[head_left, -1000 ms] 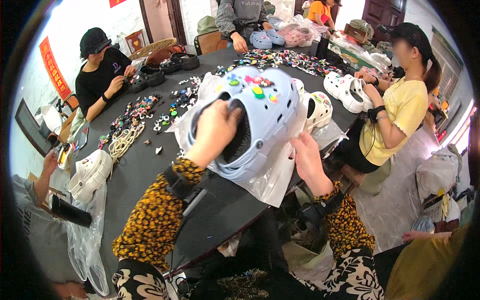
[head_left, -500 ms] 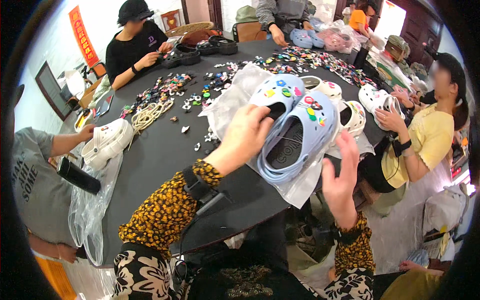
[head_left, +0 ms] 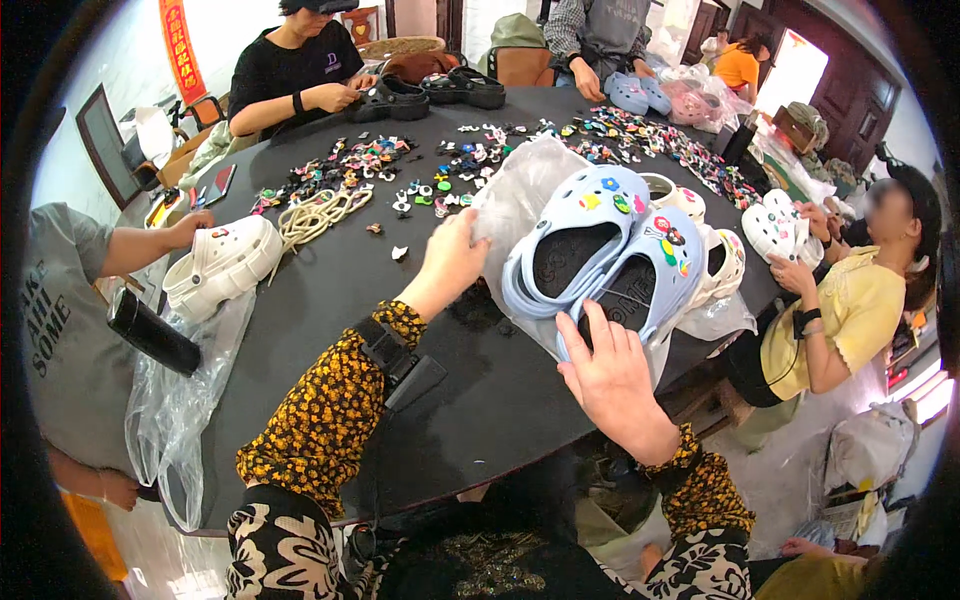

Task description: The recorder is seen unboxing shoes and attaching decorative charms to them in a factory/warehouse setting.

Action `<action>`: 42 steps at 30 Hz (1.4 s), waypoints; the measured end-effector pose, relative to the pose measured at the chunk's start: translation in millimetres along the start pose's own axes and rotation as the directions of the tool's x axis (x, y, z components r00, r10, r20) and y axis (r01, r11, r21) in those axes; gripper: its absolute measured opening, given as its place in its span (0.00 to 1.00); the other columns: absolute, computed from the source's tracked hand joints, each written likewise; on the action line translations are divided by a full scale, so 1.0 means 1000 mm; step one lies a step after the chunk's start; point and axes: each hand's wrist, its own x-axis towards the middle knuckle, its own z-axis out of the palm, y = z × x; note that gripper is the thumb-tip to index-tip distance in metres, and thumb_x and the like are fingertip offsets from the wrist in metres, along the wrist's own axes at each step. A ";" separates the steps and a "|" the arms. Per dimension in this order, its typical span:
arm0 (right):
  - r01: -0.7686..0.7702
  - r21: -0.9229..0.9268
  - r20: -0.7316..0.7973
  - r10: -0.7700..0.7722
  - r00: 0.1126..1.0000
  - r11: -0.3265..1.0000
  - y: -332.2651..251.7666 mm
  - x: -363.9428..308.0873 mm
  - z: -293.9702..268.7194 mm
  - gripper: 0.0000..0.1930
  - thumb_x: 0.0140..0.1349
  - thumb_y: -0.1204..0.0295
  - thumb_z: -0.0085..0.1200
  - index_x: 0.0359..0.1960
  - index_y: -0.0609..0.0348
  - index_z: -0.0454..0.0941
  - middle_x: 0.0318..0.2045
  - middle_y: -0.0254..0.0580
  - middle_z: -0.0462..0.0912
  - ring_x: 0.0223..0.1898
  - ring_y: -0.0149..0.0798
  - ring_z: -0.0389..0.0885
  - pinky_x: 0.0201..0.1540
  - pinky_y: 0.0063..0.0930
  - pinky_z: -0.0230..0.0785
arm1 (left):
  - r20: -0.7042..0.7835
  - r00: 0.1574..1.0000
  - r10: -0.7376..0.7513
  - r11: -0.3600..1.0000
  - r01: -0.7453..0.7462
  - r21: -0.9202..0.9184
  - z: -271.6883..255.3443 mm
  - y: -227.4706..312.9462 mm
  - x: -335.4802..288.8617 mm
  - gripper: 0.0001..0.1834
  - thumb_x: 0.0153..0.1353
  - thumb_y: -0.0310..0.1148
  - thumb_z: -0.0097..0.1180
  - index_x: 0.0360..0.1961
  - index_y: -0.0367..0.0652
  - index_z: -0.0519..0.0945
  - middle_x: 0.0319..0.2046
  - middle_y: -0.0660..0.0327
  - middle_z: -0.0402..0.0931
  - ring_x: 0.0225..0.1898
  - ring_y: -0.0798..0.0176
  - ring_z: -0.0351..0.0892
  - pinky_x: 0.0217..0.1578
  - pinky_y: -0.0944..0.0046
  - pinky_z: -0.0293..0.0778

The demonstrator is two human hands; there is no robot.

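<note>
A pair of light blue clogs [head_left: 590,215] with colourful charms on the toes lies on a whitish plastic bag [head_left: 525,185] at the table's near right edge. My left hand [head_left: 450,262] is at the bag's left side, its fingers closed on the plastic beside the clogs. Against the heel of the right clog rests my right hand [head_left: 622,385], its fingers stretched out and spread. Partly hidden behind the blue pair are cream clogs [head_left: 722,262] with charms.
Many loose charms [head_left: 350,165] and a coil of cream cord [head_left: 325,215] lie on the dark table [head_left: 400,440]. At left a person holds a white clog [head_left: 225,262] near a black cylinder [head_left: 152,330]. Another person at right holds white clogs [head_left: 778,228]. Co-workers sit across the table.
My left hand has left the blue clogs and moved left to the bag. My right hand has come in to touch the right clog's heel. The view has shifted slightly.
</note>
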 end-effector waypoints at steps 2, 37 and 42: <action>0.015 -0.078 -0.029 -0.017 0.999 0.997 -0.001 -0.003 0.002 0.30 0.48 0.66 0.63 0.56 0.55 0.73 0.50 0.49 0.72 0.43 0.43 0.71 0.43 0.36 0.63 | -0.026 0.999 0.044 0.979 -0.049 -0.198 0.010 0.009 -0.003 0.24 0.59 0.35 0.58 0.56 0.39 0.73 0.42 0.46 0.79 0.46 0.47 0.79 0.47 0.55 0.73; 0.181 0.048 -0.030 -0.180 0.983 0.982 0.121 0.010 0.018 0.23 0.45 0.72 0.59 0.49 0.51 0.78 0.40 0.33 0.78 0.47 0.35 0.74 0.65 0.46 0.51 | 0.116 0.953 0.280 0.861 -0.195 -0.470 0.094 0.066 -0.005 0.39 0.58 0.28 0.57 0.64 0.24 0.50 0.58 0.30 0.61 0.62 0.33 0.61 0.61 0.51 0.62; 0.134 0.057 -0.010 -0.134 0.991 0.989 0.107 0.002 0.008 0.23 0.47 0.70 0.60 0.49 0.51 0.78 0.43 0.35 0.77 0.49 0.37 0.73 0.65 0.46 0.51 | 0.046 0.925 0.378 0.884 -0.346 -0.315 0.071 0.052 -0.021 0.31 0.57 0.31 0.59 0.58 0.27 0.62 0.48 0.34 0.70 0.52 0.34 0.71 0.53 0.49 0.68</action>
